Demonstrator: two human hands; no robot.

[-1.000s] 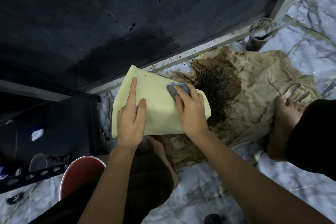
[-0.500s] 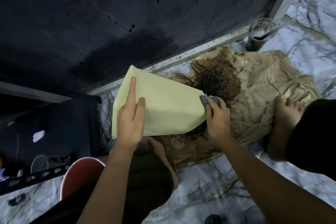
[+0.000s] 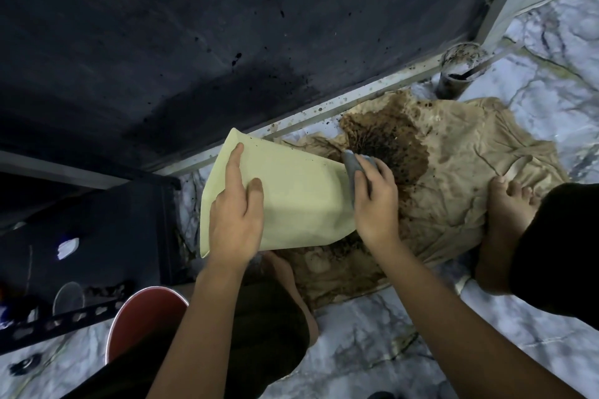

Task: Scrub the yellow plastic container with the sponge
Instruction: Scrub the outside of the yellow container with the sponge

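The left hand [image 3: 235, 220] lay flat on the yellow plastic container [image 3: 291, 201], fingers straight, steadying it (tilted on its side over the stained cloth [image 3: 453, 172]). The right hand [image 3: 376, 201] curled round a grey sponge [image 3: 351, 167], pressing it against the container's right end. The hand covered most of the sponge; the container's underside and opening were hidden.

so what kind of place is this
Probably a home floor by a doorway or wash spot: marble-patterned floor, a pale metal frame along a dark panel, a soiled cloth spread underfoot, and a red bucket.
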